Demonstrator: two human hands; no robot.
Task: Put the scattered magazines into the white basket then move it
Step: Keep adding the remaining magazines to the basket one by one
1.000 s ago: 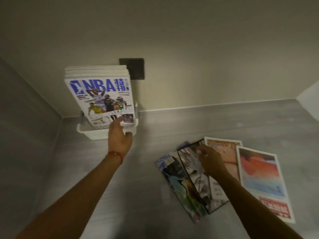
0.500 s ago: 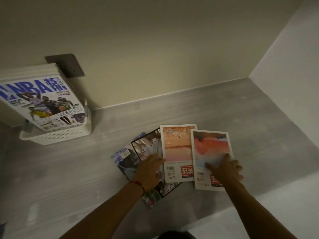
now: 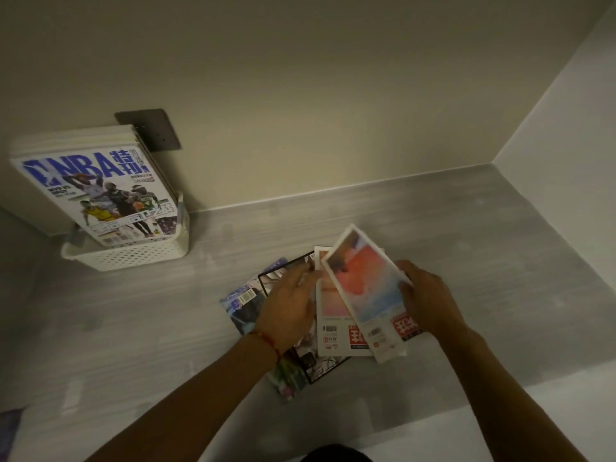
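The right hand (image 3: pixel 430 296) pinches a white-bordered magazine (image 3: pixel 365 291) with a red-and-blue cover, tilted above three others under the spread left hand (image 3: pixel 288 306).

Two bare forearms, no sleeves, over the grey counter (image 3: pixel 133 328).
Thin red string bracelet (image 3: pixel 266 340) tied at the wrist of the left hand (image 3: pixel 288 305); right hand (image 3: pixel 430 301) without jewellery.
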